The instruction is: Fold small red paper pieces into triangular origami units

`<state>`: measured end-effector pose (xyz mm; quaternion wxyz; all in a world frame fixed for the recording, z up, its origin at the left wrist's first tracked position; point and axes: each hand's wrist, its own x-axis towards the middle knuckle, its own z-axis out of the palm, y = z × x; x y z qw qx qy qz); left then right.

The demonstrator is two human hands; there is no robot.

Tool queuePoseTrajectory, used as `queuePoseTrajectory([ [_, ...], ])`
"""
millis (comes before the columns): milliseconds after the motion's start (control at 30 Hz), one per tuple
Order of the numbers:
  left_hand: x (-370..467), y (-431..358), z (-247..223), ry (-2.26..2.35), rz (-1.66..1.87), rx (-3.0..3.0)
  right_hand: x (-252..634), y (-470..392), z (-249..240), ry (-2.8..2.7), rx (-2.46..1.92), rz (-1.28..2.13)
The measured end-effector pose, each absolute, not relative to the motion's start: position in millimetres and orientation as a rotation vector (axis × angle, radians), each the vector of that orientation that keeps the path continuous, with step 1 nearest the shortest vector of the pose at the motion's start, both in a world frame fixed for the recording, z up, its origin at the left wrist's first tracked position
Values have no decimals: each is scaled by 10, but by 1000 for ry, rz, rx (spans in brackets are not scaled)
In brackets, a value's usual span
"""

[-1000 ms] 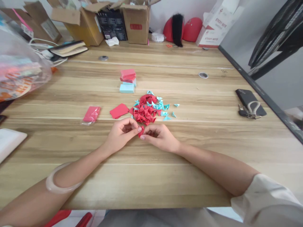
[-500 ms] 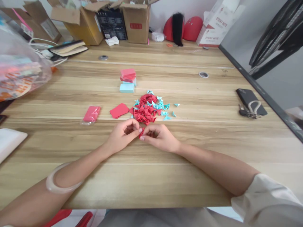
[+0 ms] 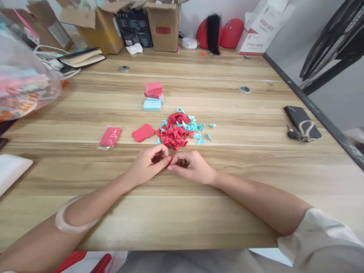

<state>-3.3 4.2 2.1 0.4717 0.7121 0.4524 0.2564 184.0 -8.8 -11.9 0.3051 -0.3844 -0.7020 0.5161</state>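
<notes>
On the near part of the wooden surface (image 3: 182, 216), my left grip (image 3: 149, 163) and right grip (image 3: 193, 166) are each pinched closed, thumb to fingers, on one small red paper piece (image 3: 170, 161), largely hidden between them. Just beyond lies a heap of red folded pieces (image 3: 173, 135), flat red sheets (image 3: 143, 132) at its left and light-blue folded pieces (image 3: 200, 128) at its right. Farther back I note a curved, pleated red item (image 3: 178, 118), then stacked paper packs (image 3: 152, 105).
</notes>
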Motion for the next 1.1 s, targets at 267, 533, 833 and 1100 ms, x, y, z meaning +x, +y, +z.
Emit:
queuePoseTrajectory([
  [267,-37,42,13,1097,621,1810,1852,-93,-142,-1923,-986,1274],
  [533,-24,44,43,1093,612,1856,1852,-97,-116,-1982,-986,1189],
  [833,-26,43,51,1098,604,1866,1852,-103,-113,-1972,-997,1201],
  [1100,-31,33,68,1095,602,1872,1854,-102,-128,-1983,-983,1193],
])
